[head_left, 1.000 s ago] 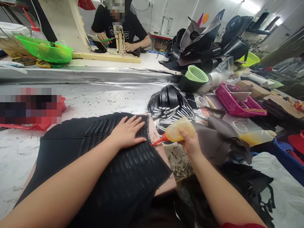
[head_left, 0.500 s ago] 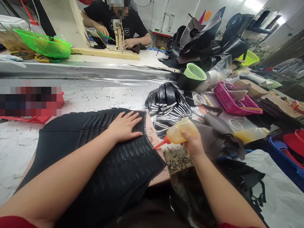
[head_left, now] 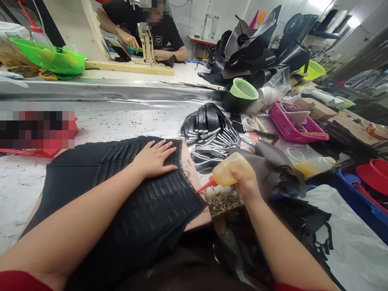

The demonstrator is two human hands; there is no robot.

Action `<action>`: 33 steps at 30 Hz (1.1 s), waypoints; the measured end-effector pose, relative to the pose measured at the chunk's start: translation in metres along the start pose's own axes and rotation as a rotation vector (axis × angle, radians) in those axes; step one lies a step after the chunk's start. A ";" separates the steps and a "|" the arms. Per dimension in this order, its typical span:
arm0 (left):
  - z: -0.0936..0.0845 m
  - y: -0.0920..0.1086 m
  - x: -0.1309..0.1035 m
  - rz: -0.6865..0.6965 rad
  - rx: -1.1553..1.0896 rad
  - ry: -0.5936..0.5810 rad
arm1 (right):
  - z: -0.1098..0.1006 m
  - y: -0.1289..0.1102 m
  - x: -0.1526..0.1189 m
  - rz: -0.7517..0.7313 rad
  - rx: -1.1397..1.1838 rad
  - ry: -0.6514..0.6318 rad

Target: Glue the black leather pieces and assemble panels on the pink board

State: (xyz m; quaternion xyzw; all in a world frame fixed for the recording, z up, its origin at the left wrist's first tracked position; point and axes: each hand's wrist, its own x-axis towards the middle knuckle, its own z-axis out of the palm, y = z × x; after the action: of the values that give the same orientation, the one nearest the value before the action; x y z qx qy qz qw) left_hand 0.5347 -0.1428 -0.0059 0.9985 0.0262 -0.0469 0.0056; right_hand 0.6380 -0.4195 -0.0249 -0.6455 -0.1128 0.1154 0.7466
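The person's left hand (head_left: pixel 156 159) lies flat on the black pieces (head_left: pixel 151 198), its fingers a little apart, gripping nothing. These pieces are laid in overlapping rows upon a pink board (head_left: pixel 198 219), on the table (head_left: pixel 130 117). The right hand (head_left: pixel 248 185) is closed around a tilted squeeze bottle (head_left: pixel 228 169), whose red tip (head_left: pixel 204 186) points down at their right edge; whether it touches, I cannot tell from here. Just beyond the bottle lie black strips (head_left: pixel 209 121).
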 end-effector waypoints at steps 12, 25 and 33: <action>-0.002 0.001 0.001 -0.014 0.015 -0.013 | -0.026 -0.002 -0.015 -0.032 0.009 0.058; 0.000 -0.002 0.000 0.003 -0.005 0.010 | -0.029 -0.011 -0.006 0.177 0.206 0.088; -0.002 -0.002 -0.007 -0.026 -0.007 0.041 | 0.064 0.004 0.050 -0.051 0.248 0.142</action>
State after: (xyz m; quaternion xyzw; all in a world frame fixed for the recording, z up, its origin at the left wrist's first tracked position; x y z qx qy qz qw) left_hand 0.5278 -0.1408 -0.0036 0.9988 0.0394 -0.0266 0.0081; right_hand 0.6648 -0.3435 -0.0192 -0.5519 -0.0608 0.0634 0.8293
